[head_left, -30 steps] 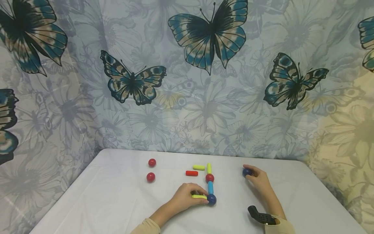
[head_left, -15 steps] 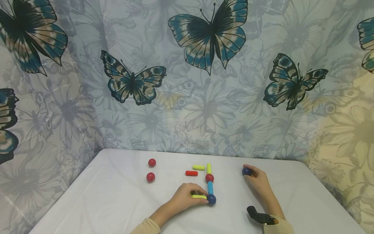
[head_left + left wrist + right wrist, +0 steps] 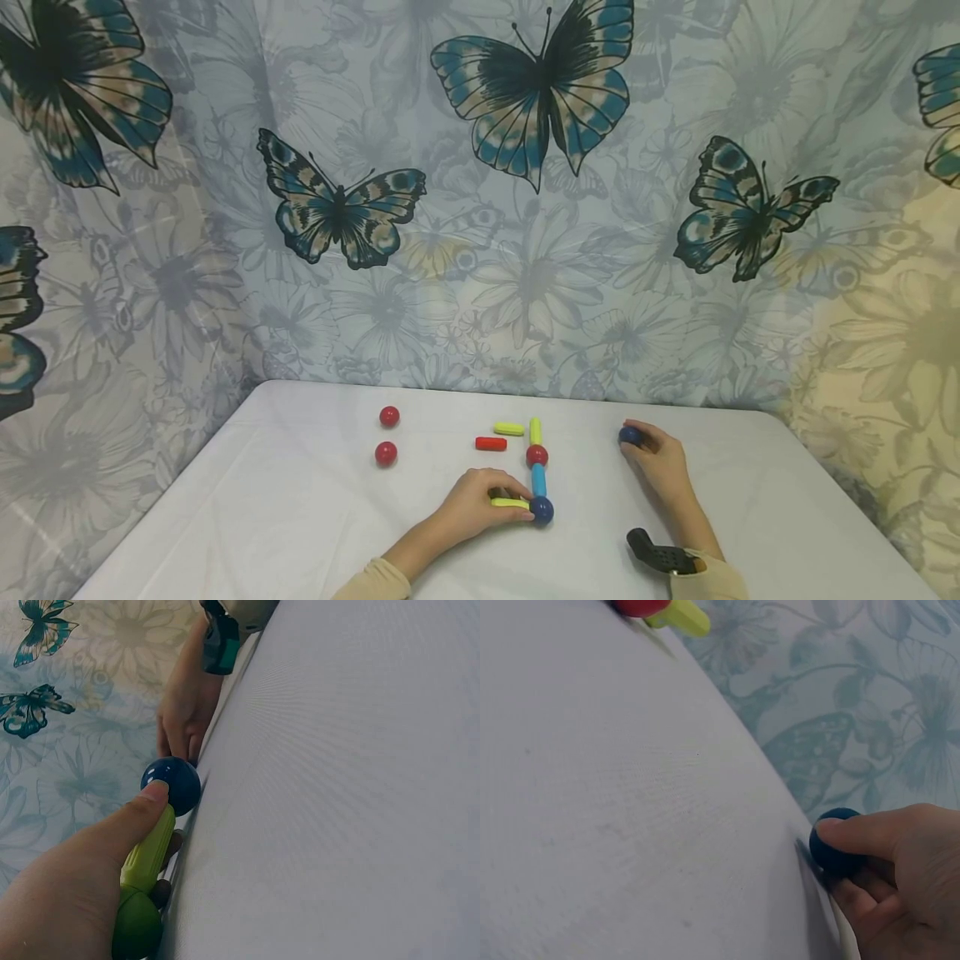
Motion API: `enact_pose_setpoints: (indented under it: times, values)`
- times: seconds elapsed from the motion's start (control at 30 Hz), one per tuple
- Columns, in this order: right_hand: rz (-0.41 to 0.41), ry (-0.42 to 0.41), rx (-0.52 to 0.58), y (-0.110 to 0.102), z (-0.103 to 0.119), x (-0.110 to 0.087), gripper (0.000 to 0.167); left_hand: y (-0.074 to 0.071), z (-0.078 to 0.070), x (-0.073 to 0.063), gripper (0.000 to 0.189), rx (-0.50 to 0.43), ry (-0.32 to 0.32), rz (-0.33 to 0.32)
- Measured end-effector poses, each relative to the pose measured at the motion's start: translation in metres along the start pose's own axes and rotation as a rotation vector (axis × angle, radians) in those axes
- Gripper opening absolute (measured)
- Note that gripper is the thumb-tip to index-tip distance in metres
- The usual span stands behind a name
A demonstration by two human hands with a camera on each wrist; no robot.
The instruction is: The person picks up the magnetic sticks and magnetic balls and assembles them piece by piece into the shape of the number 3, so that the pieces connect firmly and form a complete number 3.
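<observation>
White and flat, the table keeps everything within reach. Your left hand pinches the near blue ball where a lime stick meets it, probably to steady the joined row. Your right hand grips another blue ball between thumb and fingers, well apart. Two red balls rest to the left; smallest, a red stick and another lime stick lie loose.

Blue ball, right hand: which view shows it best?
Right wrist: the blue ball is largest there, though the right hand partly covers it. The head view has it small, partly hidden; the left wrist view doesn't show it.
</observation>
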State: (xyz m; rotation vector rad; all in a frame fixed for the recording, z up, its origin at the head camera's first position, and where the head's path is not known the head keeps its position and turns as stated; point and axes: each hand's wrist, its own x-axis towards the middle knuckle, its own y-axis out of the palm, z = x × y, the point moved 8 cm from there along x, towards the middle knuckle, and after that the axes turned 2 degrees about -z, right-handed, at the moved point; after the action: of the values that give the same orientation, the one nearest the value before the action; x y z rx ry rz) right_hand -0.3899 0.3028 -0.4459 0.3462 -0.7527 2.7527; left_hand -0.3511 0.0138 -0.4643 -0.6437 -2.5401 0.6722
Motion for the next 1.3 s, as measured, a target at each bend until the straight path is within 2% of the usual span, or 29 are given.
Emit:
enact_pose_setpoints:
  times: [0.27,0.57,0.9,1.3]
  values:
    - [-0.018,0.001,0.032,0.007,0.003,0.000,0.042,0.000,-0.001,0.000,0.025,0.000,-0.004,0.002]
    - [0.005,-0.005,0.061,0.020,0.010,0.001,0.042,0.000,-0.002,-0.001,0.025,0.005,-0.001,-0.002]
    - [0.029,-0.025,0.019,0.035,0.017,0.001,0.040,0.000,-0.003,0.000,0.025,0.004,0.003,-0.002]
    - [0.056,-0.004,0.036,0.056,0.027,0.004,0.040,0.000,-0.001,-0.001,0.025,-0.001,-0.001,0.004]
